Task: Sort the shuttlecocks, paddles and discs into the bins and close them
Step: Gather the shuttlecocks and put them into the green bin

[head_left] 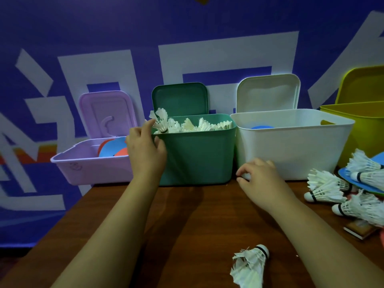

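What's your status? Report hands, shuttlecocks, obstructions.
Left hand touching shuttlecock at green bin rim. Right hand curled by white bin, grip unclear. Other shuttlecocks loose on table; lids up.

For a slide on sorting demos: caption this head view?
Left hand touches a shuttlecock on the green bin rim; right hand at the white bin base; loose shuttlecocks on the table.

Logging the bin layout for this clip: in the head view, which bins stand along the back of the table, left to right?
lilac bin → green bin → white bin → yellow bin
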Demonstrator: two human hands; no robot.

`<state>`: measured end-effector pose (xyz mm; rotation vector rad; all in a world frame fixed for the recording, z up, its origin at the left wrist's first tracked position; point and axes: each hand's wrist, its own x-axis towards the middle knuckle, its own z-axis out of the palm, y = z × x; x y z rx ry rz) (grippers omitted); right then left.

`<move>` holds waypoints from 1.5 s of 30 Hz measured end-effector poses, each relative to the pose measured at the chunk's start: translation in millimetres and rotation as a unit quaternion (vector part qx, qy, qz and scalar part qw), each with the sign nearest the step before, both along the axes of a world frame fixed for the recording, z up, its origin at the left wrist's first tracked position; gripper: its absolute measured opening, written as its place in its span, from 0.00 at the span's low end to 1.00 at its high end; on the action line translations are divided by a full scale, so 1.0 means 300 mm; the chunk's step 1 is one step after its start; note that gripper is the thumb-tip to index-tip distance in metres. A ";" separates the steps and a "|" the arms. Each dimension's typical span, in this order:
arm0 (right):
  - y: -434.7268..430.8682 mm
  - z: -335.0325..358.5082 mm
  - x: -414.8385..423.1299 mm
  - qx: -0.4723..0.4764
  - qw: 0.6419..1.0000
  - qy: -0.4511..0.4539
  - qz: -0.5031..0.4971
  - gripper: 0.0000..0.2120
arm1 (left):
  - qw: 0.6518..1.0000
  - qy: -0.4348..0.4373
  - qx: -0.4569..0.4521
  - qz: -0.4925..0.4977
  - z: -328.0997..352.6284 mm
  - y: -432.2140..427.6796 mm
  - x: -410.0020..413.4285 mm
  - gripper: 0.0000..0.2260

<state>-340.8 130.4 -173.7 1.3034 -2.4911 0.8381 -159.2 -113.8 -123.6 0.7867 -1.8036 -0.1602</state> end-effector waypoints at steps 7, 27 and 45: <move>0.030 -0.003 -0.021 0.058 0.996 -0.035 -0.058 0.14 | 1.000 -0.007 -0.012 -0.028 0.032 0.046 0.009 0.24; 0.036 -0.026 -0.044 0.006 0.996 -0.087 -0.026 0.07 | 0.997 -0.044 -0.034 -0.044 0.159 -0.016 0.001 0.07; -0.012 -0.019 0.040 -0.099 0.979 -0.149 0.100 0.16 | 0.998 -0.069 -0.004 -0.011 0.043 0.000 0.034 0.16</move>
